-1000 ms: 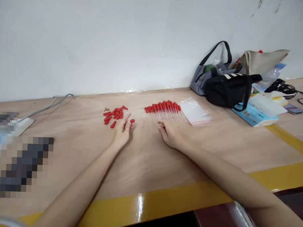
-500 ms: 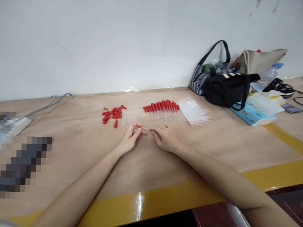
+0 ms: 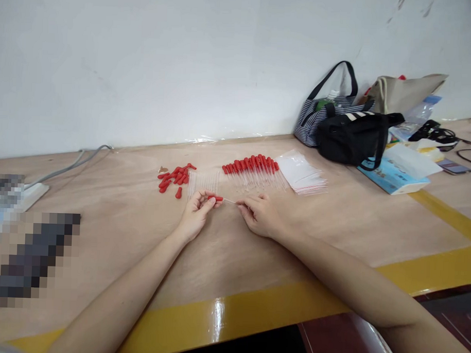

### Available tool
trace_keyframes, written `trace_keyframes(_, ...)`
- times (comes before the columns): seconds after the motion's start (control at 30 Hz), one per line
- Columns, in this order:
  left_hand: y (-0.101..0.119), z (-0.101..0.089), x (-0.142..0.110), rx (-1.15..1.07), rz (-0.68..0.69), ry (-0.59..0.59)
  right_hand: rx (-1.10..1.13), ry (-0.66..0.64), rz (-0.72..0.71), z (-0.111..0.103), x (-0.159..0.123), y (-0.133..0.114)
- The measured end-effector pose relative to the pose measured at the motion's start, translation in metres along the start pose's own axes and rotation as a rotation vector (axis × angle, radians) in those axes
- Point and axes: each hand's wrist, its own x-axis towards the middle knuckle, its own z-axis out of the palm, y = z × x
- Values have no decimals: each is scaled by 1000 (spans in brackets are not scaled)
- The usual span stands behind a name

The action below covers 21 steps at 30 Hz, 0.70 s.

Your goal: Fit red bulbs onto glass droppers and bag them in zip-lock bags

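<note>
My left hand (image 3: 194, 214) is closed around a red rubber dropper bulb (image 3: 216, 198), pinched between thumb and fingers. From the other side, my right hand (image 3: 260, 216) pinches a thin clear dropper tube (image 3: 229, 200). Bulb and tube are in line, and the tube's left end meets the bulb's mouth; how deep it sits I cannot tell. Beyond my left hand lie a pile of loose red bulbs (image 3: 177, 175) and a row of clear tubes (image 3: 205, 180). Droppers with red bulbs (image 3: 255, 164) lie side by side behind my right hand.
Clear plastic bags with red edges (image 3: 303, 173) are stacked right of the droppers. A black bag (image 3: 350, 139), a striped bag (image 3: 310, 125) and a blue tissue pack (image 3: 398, 174) stand farther right. At left, a grey cable (image 3: 76, 163) runs along the wooden table (image 3: 133, 229).
My left hand moved from the loose bulbs rightward and nearer, bringing a bulb to the tube in my right hand. More of the bulb now shows past my left fingers.
</note>
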Motion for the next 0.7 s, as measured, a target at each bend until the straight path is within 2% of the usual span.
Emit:
trace_keyframes(0.13, 0, 1, -1, -28, -43, -16, 14, 3, 6, 1, 1, -1)
trace_keyframes(0.37, -4, 1, -5, 202, -48, -93, 70, -9, 25, 3, 0, 1)
trace_keyframes(0.7, -4, 0, -8, 401, 43, 0, 184, -114, 16, 3, 1, 1)
